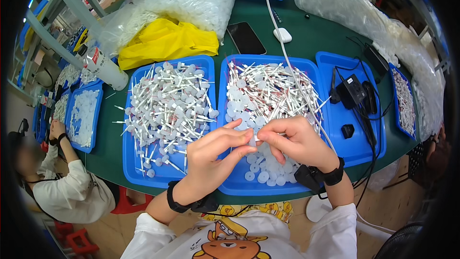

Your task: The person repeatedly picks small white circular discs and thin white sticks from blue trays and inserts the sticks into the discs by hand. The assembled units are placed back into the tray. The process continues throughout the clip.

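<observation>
My left hand (215,151) pinches a small translucent white disc (252,139) between thumb and fingertips. Close against it, my right hand (297,141) has thumb and forefinger pressed together at the disc; whatever they grip is hidden. Both hands are above the middle blue tray (249,189). In that tray lie thin white sticks (273,88) with reddish ends at the back and loose translucent discs (270,168) at the front. To the left, another blue tray (129,163) holds a heap of white sticks with discs on them (167,105).
A blue tray (352,146) on the right holds black adapters (351,91) and cables. A white cable (292,74) crosses the middle tray. Behind are a phone (246,38), a white case (282,35), yellow bag (167,43) and plastic bags. Another person (72,182) sits at left.
</observation>
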A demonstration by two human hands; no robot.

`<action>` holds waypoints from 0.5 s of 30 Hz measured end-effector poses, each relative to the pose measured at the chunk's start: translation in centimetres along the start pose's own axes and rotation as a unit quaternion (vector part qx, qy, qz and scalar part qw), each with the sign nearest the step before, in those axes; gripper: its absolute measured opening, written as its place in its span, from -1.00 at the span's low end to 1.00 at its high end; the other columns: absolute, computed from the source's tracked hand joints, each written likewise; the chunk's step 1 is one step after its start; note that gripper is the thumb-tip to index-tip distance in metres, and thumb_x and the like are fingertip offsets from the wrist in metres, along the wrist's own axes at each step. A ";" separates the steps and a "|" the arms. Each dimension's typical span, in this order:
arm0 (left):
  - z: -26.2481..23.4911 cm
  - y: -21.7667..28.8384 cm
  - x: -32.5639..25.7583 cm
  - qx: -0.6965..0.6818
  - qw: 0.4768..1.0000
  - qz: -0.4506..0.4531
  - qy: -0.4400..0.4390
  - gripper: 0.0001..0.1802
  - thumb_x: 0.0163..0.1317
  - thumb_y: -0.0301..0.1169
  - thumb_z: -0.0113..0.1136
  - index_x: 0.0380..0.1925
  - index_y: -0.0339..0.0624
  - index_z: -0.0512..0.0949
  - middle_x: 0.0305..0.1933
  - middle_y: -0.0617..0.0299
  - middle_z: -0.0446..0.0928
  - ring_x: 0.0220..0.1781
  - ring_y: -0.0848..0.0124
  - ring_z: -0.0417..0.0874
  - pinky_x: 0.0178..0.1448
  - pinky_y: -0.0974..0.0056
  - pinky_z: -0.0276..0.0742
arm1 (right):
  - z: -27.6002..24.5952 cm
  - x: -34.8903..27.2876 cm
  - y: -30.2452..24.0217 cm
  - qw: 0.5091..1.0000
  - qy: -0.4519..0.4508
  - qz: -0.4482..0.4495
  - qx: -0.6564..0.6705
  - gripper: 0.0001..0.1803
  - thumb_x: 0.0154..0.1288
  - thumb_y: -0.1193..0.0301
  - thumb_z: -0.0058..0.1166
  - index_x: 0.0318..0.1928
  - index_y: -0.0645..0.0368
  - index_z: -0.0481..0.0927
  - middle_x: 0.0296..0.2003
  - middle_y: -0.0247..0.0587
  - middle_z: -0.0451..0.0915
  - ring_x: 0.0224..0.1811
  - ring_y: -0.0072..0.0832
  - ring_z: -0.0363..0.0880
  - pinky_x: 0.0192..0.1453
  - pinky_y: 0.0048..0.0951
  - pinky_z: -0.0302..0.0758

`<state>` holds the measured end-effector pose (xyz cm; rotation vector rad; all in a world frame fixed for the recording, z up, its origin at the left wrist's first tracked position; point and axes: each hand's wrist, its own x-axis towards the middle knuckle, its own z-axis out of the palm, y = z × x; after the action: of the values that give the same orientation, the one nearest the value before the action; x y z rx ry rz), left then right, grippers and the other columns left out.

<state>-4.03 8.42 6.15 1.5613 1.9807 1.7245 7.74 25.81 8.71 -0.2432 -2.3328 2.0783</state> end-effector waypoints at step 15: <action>-1.3 0.6 0.6 0.373 0.909 0.009 0.187 -0.61 -0.19 -0.65 0.13 -0.30 -0.05 0.64 -0.10 0.23 0.48 0.08 0.18 0.42 0.32 -0.03 0.02 | -1.0 1.4 3.1 0.967 0.227 -0.086 -0.071 -0.81 0.38 0.44 0.06 -0.05 0.23 0.55 -0.16 -0.26 0.57 -0.15 -0.55 0.53 -0.06 -0.52 0.47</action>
<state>-4.75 7.84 7.36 1.4682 3.0917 1.4147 6.83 27.31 5.58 -0.4477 -2.1337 1.5743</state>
